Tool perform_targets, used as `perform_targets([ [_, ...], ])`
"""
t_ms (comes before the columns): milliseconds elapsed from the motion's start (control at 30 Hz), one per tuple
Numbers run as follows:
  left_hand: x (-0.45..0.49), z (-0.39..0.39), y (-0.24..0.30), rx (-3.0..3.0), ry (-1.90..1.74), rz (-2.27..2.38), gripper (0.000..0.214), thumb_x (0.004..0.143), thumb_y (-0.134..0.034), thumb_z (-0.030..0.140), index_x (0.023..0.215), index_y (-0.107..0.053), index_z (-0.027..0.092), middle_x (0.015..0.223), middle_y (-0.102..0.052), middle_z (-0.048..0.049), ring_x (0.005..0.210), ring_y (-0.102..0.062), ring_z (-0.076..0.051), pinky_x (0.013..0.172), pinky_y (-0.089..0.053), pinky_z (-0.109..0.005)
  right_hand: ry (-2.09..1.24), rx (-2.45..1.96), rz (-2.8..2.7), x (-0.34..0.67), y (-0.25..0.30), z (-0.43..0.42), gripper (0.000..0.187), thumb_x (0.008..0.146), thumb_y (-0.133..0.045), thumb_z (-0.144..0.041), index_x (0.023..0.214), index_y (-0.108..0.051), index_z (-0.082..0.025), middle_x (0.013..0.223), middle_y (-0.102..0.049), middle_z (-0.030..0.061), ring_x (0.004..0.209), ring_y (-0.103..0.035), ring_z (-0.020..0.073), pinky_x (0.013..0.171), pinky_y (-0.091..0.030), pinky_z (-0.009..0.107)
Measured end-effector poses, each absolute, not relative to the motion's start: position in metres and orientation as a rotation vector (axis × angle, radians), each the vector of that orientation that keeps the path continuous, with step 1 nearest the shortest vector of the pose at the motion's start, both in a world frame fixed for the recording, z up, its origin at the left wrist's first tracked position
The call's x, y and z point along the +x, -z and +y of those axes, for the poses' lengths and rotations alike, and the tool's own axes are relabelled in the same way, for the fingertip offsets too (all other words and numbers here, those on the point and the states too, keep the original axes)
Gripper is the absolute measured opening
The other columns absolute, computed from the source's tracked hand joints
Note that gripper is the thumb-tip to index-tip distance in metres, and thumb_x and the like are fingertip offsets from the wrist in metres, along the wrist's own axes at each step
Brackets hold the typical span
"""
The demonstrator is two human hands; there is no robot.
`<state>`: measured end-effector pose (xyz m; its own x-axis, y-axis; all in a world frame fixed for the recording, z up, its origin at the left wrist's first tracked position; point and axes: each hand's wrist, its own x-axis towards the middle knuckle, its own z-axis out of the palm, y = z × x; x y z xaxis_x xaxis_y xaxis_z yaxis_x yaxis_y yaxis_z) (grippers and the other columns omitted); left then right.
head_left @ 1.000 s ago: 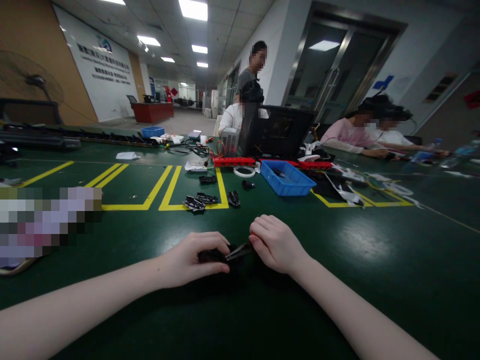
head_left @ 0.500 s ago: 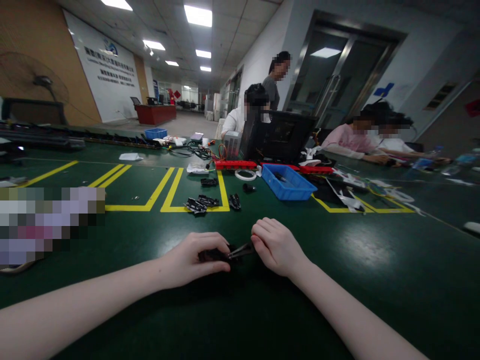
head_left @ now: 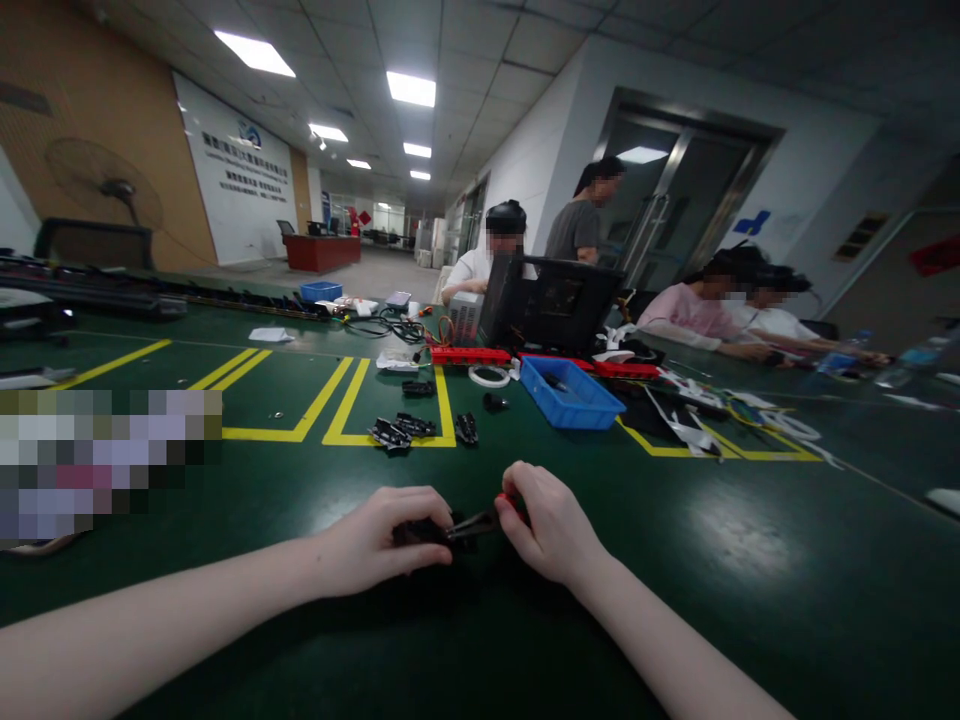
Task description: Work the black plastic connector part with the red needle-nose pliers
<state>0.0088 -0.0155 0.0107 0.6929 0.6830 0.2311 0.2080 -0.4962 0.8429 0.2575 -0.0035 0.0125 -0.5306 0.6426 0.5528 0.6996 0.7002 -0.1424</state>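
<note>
Just above the green tabletop, my left hand (head_left: 394,535) grips a small black part (head_left: 424,532) between thumb and fingers. My right hand (head_left: 551,520) is closed around a pair of long-nosed pliers (head_left: 474,524); a bit of red handle shows at the fingers. The pliers' metal jaws reach left to the black part's right end, close to my left fingertips. Whether they grip it I cannot tell. Similar black pieces (head_left: 401,430) lie beyond my hands on the table, inside and beside a yellow-taped box.
A blue bin (head_left: 574,395) with a dark item inside stands beyond my right hand. Behind it are red power strips (head_left: 469,356), a white tape ring (head_left: 489,376) and a black computer case (head_left: 559,305). Several people sit or stand across the table.
The view has tilted up a little, so the table sits lower in it. Red handle now shows at my right fingers. Both hands keep their hold on part and pliers.
</note>
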Motion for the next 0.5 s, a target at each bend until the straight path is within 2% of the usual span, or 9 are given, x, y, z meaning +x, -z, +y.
perform_targets([
  [167,0.0103,-0.0172,-0.0122,2.063,-0.704,0.67,0.017,0.09,-0.063,0.03,0.097,-0.062,0.014,0.103,-0.061,-0.0063,0.072,-0.06,-0.012,0.056,-0.051,-0.019,0.122,-1.014,-2.321,0.2566,-0.0137,-0.0041,0.012,0.09,-0.042,-0.025,0.079,-0.041,-0.022,0.069,-0.051,0.0005,0.061,-0.045,0.0155,0.057,-0.034,0.029],
  [500,0.0076,-0.0129,-0.0073,2.156,-0.729,0.657,0.013,0.09,-0.064,0.028,0.095,-0.064,0.017,0.103,-0.064,-0.0055,0.089,-0.061,-0.017,0.075,-0.05,-0.026,0.116,-0.981,-2.276,0.2585,-0.0139,-0.0035,0.01,0.09,-0.045,-0.025,0.081,-0.046,-0.021,0.071,-0.054,0.0015,0.064,-0.048,0.0162,0.059,-0.037,0.029],
])
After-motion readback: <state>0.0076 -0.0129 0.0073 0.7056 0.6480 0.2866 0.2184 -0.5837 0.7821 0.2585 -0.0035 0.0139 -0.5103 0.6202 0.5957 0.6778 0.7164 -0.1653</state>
